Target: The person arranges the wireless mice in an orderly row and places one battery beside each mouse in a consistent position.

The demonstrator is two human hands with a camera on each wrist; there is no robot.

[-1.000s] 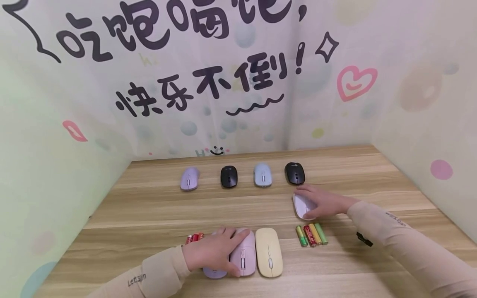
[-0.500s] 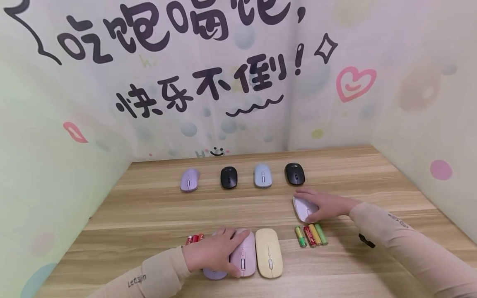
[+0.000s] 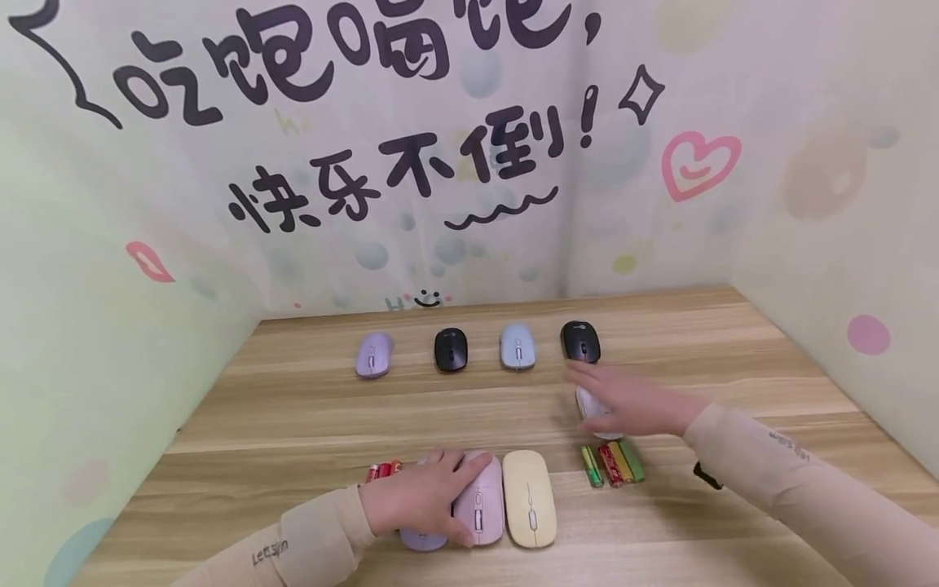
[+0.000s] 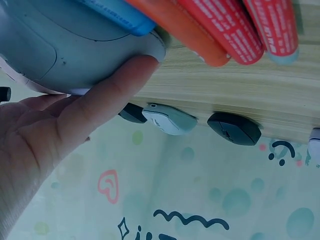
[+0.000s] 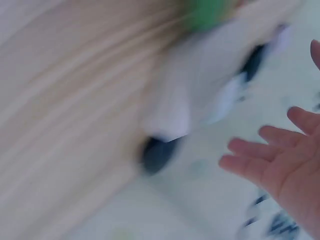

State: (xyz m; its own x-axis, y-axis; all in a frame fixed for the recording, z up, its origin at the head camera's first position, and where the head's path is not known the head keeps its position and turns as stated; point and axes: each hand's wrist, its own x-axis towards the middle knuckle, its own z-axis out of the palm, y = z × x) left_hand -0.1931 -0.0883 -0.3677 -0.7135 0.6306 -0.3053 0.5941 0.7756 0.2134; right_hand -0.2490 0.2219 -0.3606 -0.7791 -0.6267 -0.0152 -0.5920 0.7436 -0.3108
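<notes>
In the head view my left hand [image 3: 425, 495] rests over a purple mouse [image 3: 421, 538], mostly hidden beneath it, and touches a pink mouse [image 3: 480, 514]. Its thumb and index finger lie on the pink one. The left wrist view shows a straight finger along the side of a mouse [image 4: 80, 40]. A white mouse [image 3: 590, 412] lies partly hidden under my right hand [image 3: 634, 399], blurred in the head view. Spread fingers hold nothing in the right wrist view, and the mouse there is blurred. A yellow mouse [image 3: 530, 499] lies beside the pink one.
Along the back stand a lilac mouse [image 3: 374, 355], a black mouse [image 3: 451, 350], a light blue mouse [image 3: 517, 346] and another black mouse [image 3: 580, 341]. Several batteries [image 3: 612, 463] lie in front of the white mouse; red ones [image 3: 384, 470] lie behind my left hand.
My right hand has come off the white mouse, its fingers spreading and shifting slightly left. The white mouse has shifted slightly nearer the batteries. My left hand stays where it was.
</notes>
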